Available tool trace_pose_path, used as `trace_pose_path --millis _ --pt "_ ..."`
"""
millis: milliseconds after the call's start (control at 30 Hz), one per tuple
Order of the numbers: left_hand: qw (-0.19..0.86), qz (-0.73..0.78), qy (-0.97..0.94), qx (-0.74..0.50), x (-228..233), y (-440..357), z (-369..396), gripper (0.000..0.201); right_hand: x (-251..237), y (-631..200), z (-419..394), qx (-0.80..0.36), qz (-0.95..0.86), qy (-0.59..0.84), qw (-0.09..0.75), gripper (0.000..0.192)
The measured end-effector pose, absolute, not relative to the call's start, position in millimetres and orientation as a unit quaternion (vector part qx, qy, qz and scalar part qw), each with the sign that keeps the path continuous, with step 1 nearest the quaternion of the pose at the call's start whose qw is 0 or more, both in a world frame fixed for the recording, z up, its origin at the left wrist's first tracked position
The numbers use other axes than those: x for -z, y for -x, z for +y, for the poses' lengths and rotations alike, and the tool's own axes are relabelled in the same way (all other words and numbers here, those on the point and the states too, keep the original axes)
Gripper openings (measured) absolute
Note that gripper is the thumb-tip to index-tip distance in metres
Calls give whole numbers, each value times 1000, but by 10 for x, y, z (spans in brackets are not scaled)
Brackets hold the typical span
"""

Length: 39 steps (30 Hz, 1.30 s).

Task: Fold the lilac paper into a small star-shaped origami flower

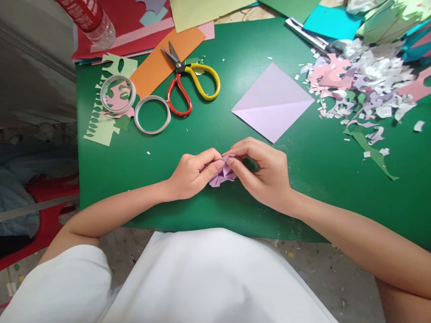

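A small folded piece of purple paper with several pointed pleats is held above the near part of the green table. My left hand pinches its left side between thumb and fingers. On its right side, the thumb and fingertips of my right hand grip the paper's upper edge. The fingers cover part of the folded shape. Just beyond my right hand lies a flat square of light purple paper, turned like a diamond, with a crease across its middle.
Scissors with red and yellow handles rest partly on an orange paper strip. Two tape rings and cut green scraps lie left. A bottle stands far left. Paper scraps heap at right, beside a box cutter.
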<state>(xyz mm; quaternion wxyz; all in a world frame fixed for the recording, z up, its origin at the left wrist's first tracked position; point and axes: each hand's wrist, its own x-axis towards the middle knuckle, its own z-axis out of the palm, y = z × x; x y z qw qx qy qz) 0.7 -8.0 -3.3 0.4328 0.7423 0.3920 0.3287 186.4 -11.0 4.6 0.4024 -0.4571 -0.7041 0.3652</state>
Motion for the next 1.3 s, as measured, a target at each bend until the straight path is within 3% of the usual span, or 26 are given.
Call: trace_pose_path --millis 600,867,1300 --pt "401 415 -728 -370 70 21 -79 27 28 -1875 -109 -349 -763 396 372 13" --pt "427 407 -696 -409 158 2 -101 10 19 -1882 -93 -370 -754 398 368 15" --pt "262 406 -773 -410 124 -29 -126 4 54 -1894 -113 -314 -790 373 373 16"
